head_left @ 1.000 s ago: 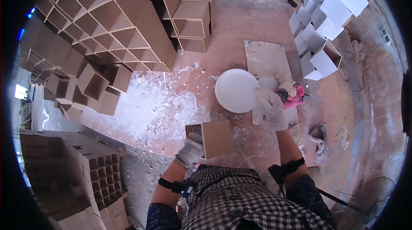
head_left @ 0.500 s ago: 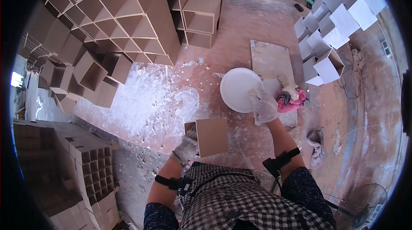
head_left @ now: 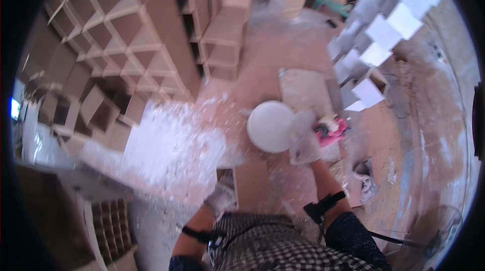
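Note:
My left hand (head_left: 221, 198), in a pale work glove, grips the left side of a small brown open box (head_left: 253, 186) just in front of my body. My right hand (head_left: 303, 143) wears a loose whitish translucent cover and is at the right rim of a round white tub (head_left: 269, 126). Motion blur and the cover hide its fingers. A pink cloth (head_left: 331, 138) lies beside that hand, with a pale board (head_left: 304, 89) beyond it.
Tall stacks of brown boxes (head_left: 184, 69) stand at the far left. White boxes (head_left: 371, 91) are piled at the far right. White powder (head_left: 174, 144) covers part of the surface. A grey rag (head_left: 365, 180) lies at right, and a fan (head_left: 444, 235) stands lower right.
The view has tilted and blurred, so the surroundings sit lower and a little left. My left hand keeps its hold on the box; my right hand stays by the tub's rim.

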The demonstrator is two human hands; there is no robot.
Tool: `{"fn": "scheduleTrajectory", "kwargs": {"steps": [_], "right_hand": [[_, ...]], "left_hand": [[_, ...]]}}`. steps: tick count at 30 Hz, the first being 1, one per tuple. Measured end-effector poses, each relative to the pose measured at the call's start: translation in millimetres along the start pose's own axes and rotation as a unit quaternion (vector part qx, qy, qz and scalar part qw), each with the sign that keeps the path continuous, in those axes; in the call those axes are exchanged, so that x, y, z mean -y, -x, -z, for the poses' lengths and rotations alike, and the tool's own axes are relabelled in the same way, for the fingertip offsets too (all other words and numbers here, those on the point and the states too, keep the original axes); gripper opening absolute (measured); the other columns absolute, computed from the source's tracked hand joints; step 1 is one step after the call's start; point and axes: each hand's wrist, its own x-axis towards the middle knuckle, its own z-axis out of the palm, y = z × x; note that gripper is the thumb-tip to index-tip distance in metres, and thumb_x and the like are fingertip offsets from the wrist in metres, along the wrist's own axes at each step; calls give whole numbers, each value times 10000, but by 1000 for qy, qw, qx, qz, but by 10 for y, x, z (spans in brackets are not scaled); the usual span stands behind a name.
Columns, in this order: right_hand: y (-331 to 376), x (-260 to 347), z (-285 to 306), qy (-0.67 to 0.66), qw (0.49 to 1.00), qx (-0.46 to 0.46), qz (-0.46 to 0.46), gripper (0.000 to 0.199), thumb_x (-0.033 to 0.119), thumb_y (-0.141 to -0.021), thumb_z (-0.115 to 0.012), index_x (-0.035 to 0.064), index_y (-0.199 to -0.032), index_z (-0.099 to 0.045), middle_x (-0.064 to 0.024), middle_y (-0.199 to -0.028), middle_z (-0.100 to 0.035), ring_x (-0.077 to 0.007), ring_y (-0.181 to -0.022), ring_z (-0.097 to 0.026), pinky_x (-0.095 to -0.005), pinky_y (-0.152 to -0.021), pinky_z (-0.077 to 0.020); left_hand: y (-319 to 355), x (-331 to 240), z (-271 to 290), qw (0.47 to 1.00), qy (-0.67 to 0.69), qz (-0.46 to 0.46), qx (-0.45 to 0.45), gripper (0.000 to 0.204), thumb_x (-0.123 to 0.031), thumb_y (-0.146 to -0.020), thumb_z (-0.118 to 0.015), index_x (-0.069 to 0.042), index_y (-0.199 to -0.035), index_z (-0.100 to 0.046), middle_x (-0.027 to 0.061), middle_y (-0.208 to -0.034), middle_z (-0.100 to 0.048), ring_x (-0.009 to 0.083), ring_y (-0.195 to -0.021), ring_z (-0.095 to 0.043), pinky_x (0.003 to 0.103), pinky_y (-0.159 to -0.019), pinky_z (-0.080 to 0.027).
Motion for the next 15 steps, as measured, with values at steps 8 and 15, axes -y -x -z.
{"fn": "scheduleTrajectory", "kwargs": {"steps": [8, 15], "right_hand": [[412, 484, 131, -342, 888, 111, -285, 204, 157, -898, -601, 49, -1061, -660, -21, -810, -650, -161, -682, -595, -297, -637, -492], [542, 957, 813, -419, 885, -17, -201, 120, 123, -897, -625, 48, -969, -684, -8, -722, -624, -98, -675, -565, -308, -606, -468]], "left_hand": [[183, -106, -145, 999, 7, -12, 41, 502, -267, -813, -597, -32, -1254, -542, 220, -1261, -518, 354, -1194, -475, 440, -1034, -358], [-22, -176, -20, 997, 29, -34, 59, 514, -261, -817, -601, -35, -1274, -532, 219, -1285, -505, 358, -1205, -465, 436, -1040, -354]]}}
